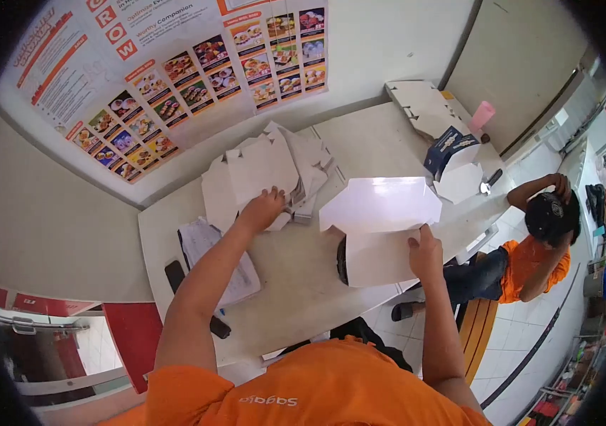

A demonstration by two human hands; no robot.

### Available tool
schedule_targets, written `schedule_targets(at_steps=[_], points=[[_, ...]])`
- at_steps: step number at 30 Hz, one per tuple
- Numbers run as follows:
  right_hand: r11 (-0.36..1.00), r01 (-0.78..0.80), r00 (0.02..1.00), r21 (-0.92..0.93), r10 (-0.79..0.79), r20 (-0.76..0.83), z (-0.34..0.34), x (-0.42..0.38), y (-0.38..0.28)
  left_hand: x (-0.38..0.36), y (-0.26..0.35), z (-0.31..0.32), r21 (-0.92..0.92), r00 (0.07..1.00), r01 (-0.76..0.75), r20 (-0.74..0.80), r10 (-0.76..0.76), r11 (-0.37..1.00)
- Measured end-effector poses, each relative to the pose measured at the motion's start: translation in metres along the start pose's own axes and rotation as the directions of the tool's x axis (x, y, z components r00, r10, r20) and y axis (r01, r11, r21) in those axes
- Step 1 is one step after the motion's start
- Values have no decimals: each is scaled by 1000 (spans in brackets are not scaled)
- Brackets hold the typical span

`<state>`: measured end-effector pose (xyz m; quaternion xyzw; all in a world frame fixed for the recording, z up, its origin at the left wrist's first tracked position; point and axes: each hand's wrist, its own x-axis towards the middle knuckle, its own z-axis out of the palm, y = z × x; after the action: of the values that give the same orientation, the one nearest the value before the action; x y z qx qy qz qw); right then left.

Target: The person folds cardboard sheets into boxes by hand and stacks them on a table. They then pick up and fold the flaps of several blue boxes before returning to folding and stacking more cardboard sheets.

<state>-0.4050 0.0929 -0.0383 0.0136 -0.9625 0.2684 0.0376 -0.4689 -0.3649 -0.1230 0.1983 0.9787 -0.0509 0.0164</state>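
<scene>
My left hand (264,209) rests on a pile of flat white cardboard box blanks (257,167), its fingers stretched over the top piece. My right hand (427,250) grips the right edge of a partly folded cardboard box (377,259). The box's white inside shows, with a wide flap (384,202) standing up at its far side and a dark outer face at its left end. The thumb lies on the inner side; the other fingers are partly hidden behind the edge.
Papers (228,266) and a black phone (174,275) lie on the table's left. Toward the far right are a blue-and-white box (452,153), more white cardboard (423,106) and a pink cup (482,115). A person in orange (530,263) sits on a wooden bench (479,334).
</scene>
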Motion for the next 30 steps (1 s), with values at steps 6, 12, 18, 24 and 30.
schedule_targets(at_steps=[6,12,18,24,30], points=[[997,-60,997,42,62,-37,10,19,-9,-83,0,-84,-149,974,13,-224,-46,989],[998,3,999,-57,-5,-38,54,49,0,-225,74,-113,2,969,-201,148,198,980],[997,6,998,80,-10,58,51,50,-28,-244,169,-87,-391,974,-73,171,150,918],[945,55,979,324,13,-202,0,-30,-23,-235,152,-99,-448,920,-31,336,201,893],[894,-93,968,439,184,-170,-28,-217,46,-224,152,-127,-449,889,-61,382,253,891]])
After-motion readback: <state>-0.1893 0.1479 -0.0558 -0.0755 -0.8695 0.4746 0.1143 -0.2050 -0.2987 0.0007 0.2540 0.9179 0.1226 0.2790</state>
